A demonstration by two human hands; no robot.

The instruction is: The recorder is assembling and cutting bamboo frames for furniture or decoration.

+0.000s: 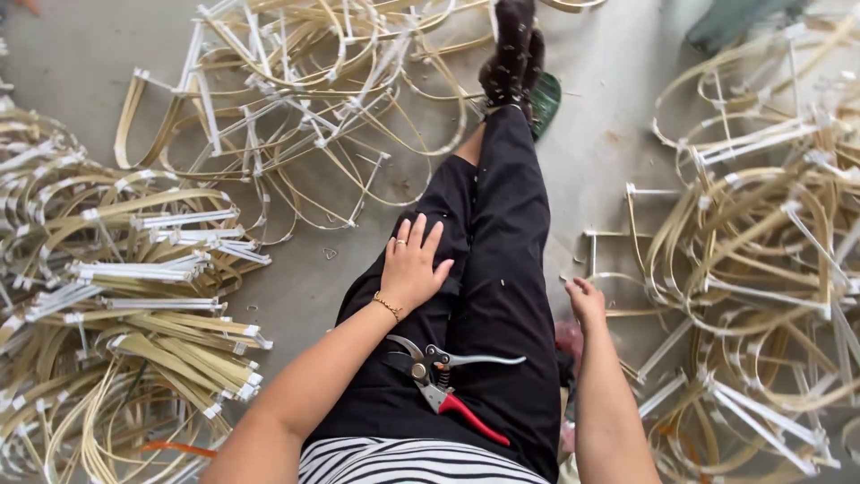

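- Now, your left hand (414, 266) rests open, flat on your thigh just above the pruning shears (448, 390).
- Their handles point lower right.
- Your right hand (587, 303) hangs loosely curled, empty, right of them, farther away.

Bare floor (358, 260) (between bamboo frames (296, 99))

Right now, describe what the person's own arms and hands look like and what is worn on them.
Both arms are bare, no sleeves. The left hand wears a ring on one finger and a thin gold bead bracelet at the wrist. The right hand shows no jewellery or glove.
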